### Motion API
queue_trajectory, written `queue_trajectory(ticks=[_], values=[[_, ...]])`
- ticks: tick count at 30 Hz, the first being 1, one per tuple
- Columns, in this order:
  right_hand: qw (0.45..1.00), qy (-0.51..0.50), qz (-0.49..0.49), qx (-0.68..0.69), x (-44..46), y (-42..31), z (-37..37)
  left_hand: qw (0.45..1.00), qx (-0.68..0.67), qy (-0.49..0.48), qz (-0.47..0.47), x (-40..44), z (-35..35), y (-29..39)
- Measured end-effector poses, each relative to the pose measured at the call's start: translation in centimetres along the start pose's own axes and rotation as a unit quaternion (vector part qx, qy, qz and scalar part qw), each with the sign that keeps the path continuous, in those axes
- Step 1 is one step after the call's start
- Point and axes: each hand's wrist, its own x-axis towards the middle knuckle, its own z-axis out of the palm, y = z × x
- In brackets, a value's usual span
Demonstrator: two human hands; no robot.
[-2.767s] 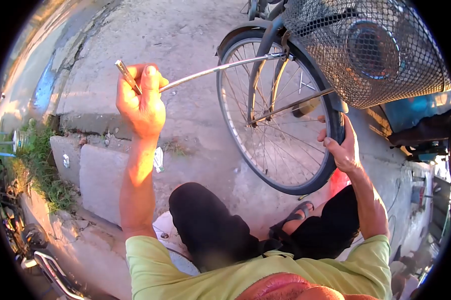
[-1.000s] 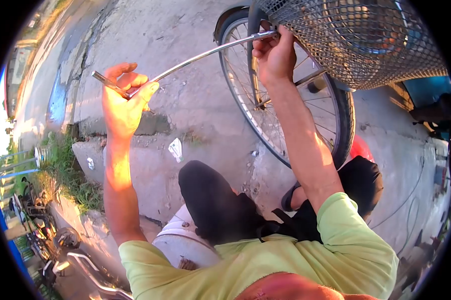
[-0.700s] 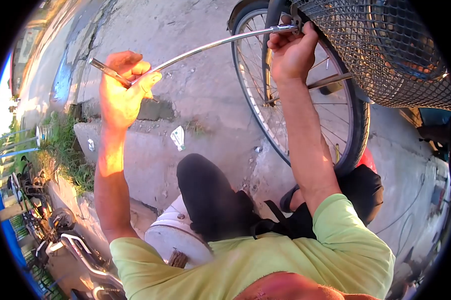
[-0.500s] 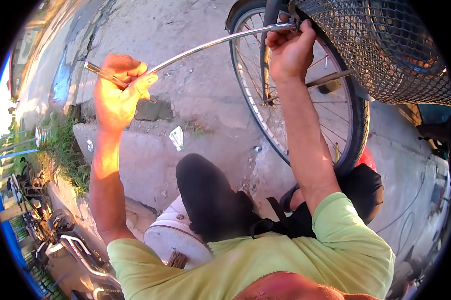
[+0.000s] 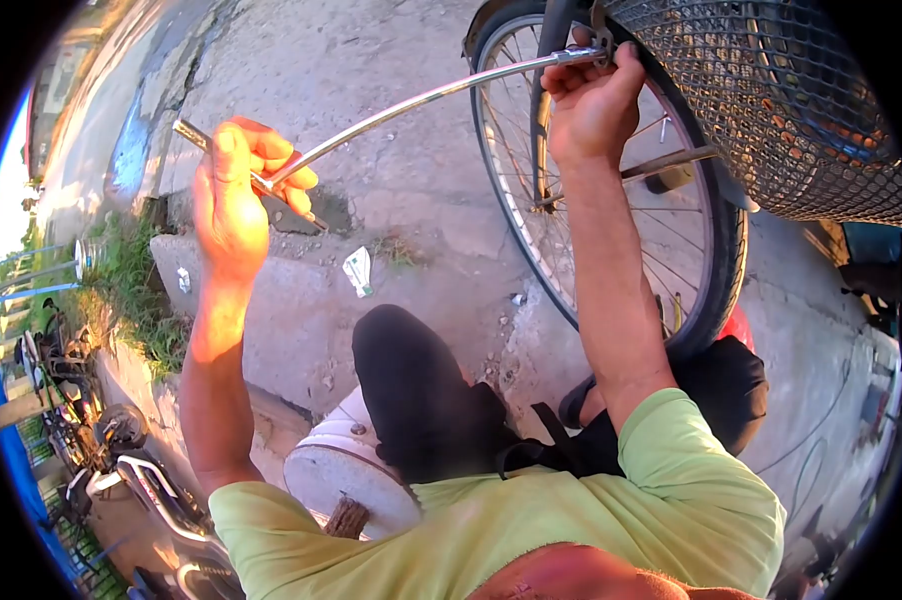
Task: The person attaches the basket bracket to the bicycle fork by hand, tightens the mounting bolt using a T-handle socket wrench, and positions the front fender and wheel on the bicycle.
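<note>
I have the wire basket point(image 5: 781, 190) at the top right of my view, fixed ahead of the bicycle wheel point(image 5: 728, 270); through its mesh I make out a dark rounded thing with patches of blue and orange, though the wires break it up too much for me to name it. Below, beside the left knee, a white bucket point(image 5: 346, 475) shows me its round flat end, with a rough brown block point(image 5: 348, 517) against that end near the shirt point(image 5: 531, 540); what the bucket holds inside I cannot tell. The long metal wrench point(image 5: 411, 103) spans the space over the concrete point(image 5: 441, 230), from my left hand point(image 5: 233, 195) to the fork point(image 5: 555, 30), just beside the basket's near edge. My left fingers are loosely bent round its crossbar, thumb pointing up. My right hand point(image 5: 593, 115) is at the far end, fingers and thumb closed about the socket, right by a small metal bracket at the fork; exactly which part each fingertip presses I cannot tell. A white wrapper point(image 5: 358, 272) lies on the concrete near a slab's broken edge, and something red point(image 5: 737, 328) shows behind the tyre's lower edge.
</note>
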Motion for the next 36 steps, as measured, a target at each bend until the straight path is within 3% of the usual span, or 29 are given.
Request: queue_trajectory(ticks=[6, 15, 17, 22, 26, 31, 33, 36], values=[[1.000, -0.002, -0.001, -0.004, 0.2, 0.0, 0.0, 0.999, 0.017, 0.047, -0.006, 0.0, 0.7, 0.7], [1.000, 0.000, -0.002, -0.018, 0.0, -0.1, 0.1, 0.995, -0.071, 0.058, -0.045, 0.1, 1.2, 0.8], [1.000, 0.002, 0.006, -0.013, 0.0, -0.2, 0.1, 0.990, -0.104, 0.053, -0.076, 0.0, 1.2, 1.1], [1.000, 0.000, 0.007, -0.019, 0.2, -0.2, 0.2, 0.945, -0.175, 0.060, -0.268, 1.6, 0.3, 0.7], [1.000, -0.001, 0.012, -0.015, 0.3, -0.1, -0.2, 0.960, -0.162, 0.051, -0.221, 0.5, 0.8, 3.1], [1.000, -0.004, 0.009, -0.011, 0.3, 0.0, -0.2, 0.959, -0.137, 0.062, -0.240, 0.5, 0.2, -0.4], [1.000, -0.011, 0.010, -0.010, 0.4, 0.0, -0.4, 0.982, -0.107, 0.010, -0.152, 0.1, 0.3, -0.2], [1.000, -0.009, 0.010, -0.013, 0.2, 0.0, -0.3, 0.987, -0.037, 0.044, -0.148, 0.1, 1.2, 0.4]])
